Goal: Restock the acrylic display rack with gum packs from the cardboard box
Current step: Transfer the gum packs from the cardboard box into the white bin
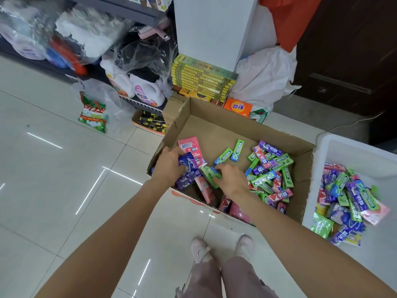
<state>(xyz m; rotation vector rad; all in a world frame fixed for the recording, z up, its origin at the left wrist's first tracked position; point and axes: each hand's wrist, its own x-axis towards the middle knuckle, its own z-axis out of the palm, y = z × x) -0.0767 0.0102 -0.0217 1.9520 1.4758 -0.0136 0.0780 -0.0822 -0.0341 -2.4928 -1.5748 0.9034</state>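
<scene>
Nearest, two pale pink shoes (pixel 222 247) stand on the glossy white tiled floor (pixel 53 168). Past them, both hands reach into the open brown cardboard box (pixel 214 127). The left hand (pixel 168 164) curls its fingers round a purple gum pack (pixel 189 163) at the box's near-left corner. The right hand (pixel 231 179) pinches a green gum pack (pixel 209 175). More loose gum packs (pixel 270 171) fill the box's right side. Farther back, stacked yellow flat boxes (pixel 202 78) lean against a white pillar (pixel 214 29).

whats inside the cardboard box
Loose gum packs in the cardboard box: green, purple, pink. Both hands, left and right, grip packs and hide those beneath.
</scene>
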